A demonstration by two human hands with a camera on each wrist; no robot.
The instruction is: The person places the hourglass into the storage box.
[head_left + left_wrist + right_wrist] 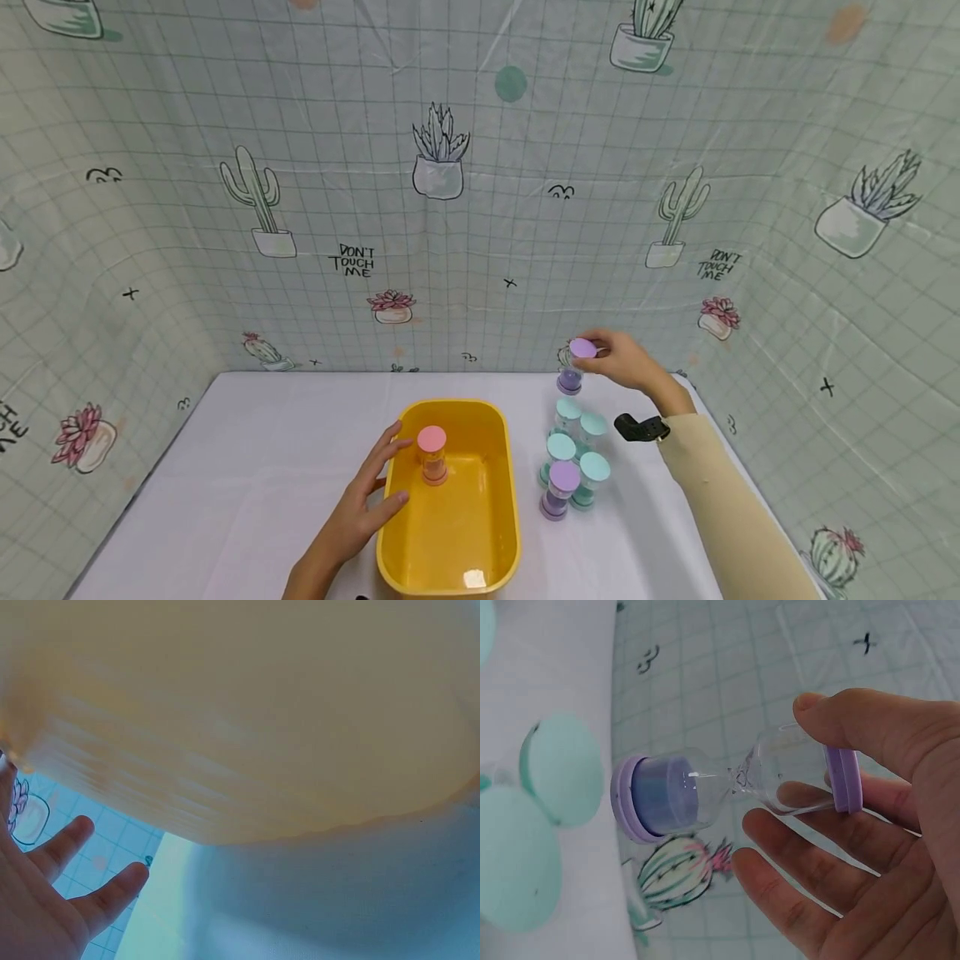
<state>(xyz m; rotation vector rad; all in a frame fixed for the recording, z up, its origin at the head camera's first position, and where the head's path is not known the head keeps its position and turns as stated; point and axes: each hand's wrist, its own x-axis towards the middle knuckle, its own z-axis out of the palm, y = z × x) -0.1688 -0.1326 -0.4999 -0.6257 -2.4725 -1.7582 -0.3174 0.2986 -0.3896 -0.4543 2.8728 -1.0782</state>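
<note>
My right hand [621, 360] pinches a purple hourglass [571, 381] near its top cap, behind the group on the table. In the right wrist view, purple sand fills the lower bulb of this hourglass [667, 795], and thumb and fingers grip its cap end. My left hand [360, 504] rests on the left rim of a yellow tub [513, 508], fingers spread. A pink hourglass [432, 454] stands inside the tub near its back left. In the left wrist view the left hand [52, 900] shows loosely spread fingers beside the tub's wall [262, 750].
Several teal hourglasses [594, 468] stand close together right of the tub, with another purple hourglass [562, 482] at their front. A white cloth [247, 467] covers the table. Patterned curtain [480, 233] hangs behind and at both sides.
</note>
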